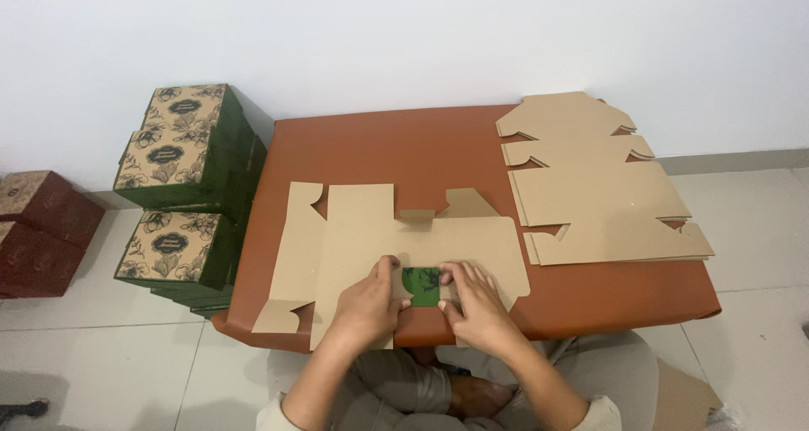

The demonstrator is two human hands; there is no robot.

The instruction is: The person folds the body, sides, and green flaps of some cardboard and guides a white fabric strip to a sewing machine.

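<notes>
brown cardboard fills the middle of my view: a flat box blank lies spread on the orange-brown counter, its plain kraft side facing up, with cut flaps at the left edge and two small tabs standing along its far edge. i have both hands at its near edge, just above my folded legs. my left hand rests palm down on the blank with the fingers curled and the thumb pressing beside a small flap that is turned over to show its green printed face. my right hand lies just beside it on the other side of that flap, fingers bent and fingertips pressing the cardboard down; neither hand is wrapped around anything, both only press flat on the sheet. the green flap sits between my two thumbs, touching both.

on the far right part of the counter a stack of flat blanks lies fanned, well apart from my hands. on the floor to the left of the counter stand finished green boxes with tan flowered lids, stacked in two piles against the wall, and further left two dark red boxes sit at the picture's edge
</notes>
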